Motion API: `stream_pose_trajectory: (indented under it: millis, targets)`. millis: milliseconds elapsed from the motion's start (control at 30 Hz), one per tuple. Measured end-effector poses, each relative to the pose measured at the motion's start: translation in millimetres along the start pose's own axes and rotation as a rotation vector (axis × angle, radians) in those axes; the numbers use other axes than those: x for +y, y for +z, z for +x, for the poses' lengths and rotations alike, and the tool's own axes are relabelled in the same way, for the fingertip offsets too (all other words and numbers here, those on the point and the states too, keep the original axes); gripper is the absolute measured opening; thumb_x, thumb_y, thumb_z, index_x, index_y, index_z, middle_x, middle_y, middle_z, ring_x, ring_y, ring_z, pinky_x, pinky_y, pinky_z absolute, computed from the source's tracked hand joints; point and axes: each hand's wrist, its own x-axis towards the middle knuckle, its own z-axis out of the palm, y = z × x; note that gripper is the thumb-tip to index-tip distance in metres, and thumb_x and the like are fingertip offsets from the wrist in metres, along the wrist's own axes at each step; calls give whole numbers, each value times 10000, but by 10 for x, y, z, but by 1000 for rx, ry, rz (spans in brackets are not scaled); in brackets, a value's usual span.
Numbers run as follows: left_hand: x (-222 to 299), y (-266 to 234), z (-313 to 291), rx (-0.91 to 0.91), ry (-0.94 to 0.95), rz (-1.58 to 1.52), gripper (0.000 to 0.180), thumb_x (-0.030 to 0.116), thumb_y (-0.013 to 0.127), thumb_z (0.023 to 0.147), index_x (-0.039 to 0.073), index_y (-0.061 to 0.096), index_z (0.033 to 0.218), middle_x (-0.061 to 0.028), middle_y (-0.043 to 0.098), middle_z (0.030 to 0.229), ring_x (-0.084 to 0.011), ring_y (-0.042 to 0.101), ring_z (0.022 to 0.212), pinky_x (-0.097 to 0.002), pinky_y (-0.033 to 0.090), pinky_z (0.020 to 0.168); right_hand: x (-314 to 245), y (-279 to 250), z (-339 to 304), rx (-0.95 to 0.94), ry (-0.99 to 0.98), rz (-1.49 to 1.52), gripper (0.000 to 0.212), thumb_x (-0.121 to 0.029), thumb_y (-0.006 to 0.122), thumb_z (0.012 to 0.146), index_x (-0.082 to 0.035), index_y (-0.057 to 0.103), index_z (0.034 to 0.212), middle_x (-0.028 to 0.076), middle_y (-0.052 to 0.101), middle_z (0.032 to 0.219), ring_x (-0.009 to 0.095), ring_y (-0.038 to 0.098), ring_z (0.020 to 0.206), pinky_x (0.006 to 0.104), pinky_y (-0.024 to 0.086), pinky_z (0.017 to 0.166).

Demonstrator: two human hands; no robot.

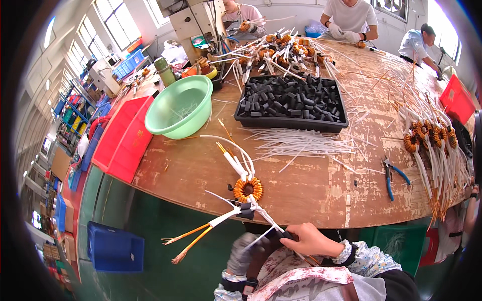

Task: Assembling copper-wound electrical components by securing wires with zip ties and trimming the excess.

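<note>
At the table's near edge lies a ring-shaped coil (248,189) wound with orange-copper wire, its leads in white sleeving. One pair of leads (216,220) points left past the edge with bare copper ends; a black foam piece (245,211) is tied against it. My right hand (312,241), bare, is closed on the other leads, with a black piece (285,235) under its fingertips. My left hand (245,255), in a grey glove and somewhat blurred, pinches a thin white cable tie (259,238) beside those leads. The lead ends below my right hand are partly hidden.
Beyond the coil stand a black tray (291,124) of black pieces, a pile of white cable ties (301,144) and a green basin (181,108). Blue-handled pliers (389,180) and finished-looking coils (427,133) lie right. A red bin (120,138) sits left. Co-workers sit across the table.
</note>
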Motion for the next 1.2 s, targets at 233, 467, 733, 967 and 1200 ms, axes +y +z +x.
stream_pose_trajectory:
  millis: [233, 467, 733, 967, 1200]
  targets:
    - [-136, 586, -95, -67, -202, -152, 295, 195, 552, 888, 26, 532, 1128, -52, 583, 1027, -112, 555, 898, -249, 470, 778, -90, 63, 158, 110, -10, 176, 237, -185, 593, 825, 31, 543, 740, 121, 564, 560, 168, 539, 479, 309, 399, 454]
    - [-296, 439, -150, -141, -359, -224, 218, 100, 578, 864, 41, 574, 1073, -11, 582, 1010, -77, 527, 913, -216, 452, 765, -120, 113, 254, -14, 172, 468, 221, -177, 588, 836, 21, 575, 741, 45, 603, 613, 80, 512, 512, 249, 401, 467]
    - [67, 520, -118, -49, -359, -365, 241, 188, 581, 871, 33, 584, 1056, -19, 595, 961, -103, 540, 892, -237, 461, 777, -218, 108, 313, 97, 64, 165, 232, -196, 598, 828, 34, 588, 807, 103, 616, 614, 152, 588, 537, 280, 438, 503]
    - [-194, 327, -72, -237, -155, -582, 315, 282, 548, 890, 19, 547, 1064, -37, 572, 937, -117, 524, 905, -254, 451, 794, -110, 78, 242, 217, 22, 221, 187, -154, 627, 800, 31, 604, 799, 89, 616, 633, 106, 566, 570, 268, 443, 518]
    - [220, 627, -152, 121, -255, -216, 273, 301, 488, 919, 40, 537, 850, -35, 532, 769, -141, 498, 745, -269, 418, 678, -253, 196, 429, 187, 41, 222, 283, -108, 618, 805, 67, 518, 1003, 72, 608, 646, 86, 546, 583, 243, 433, 533]
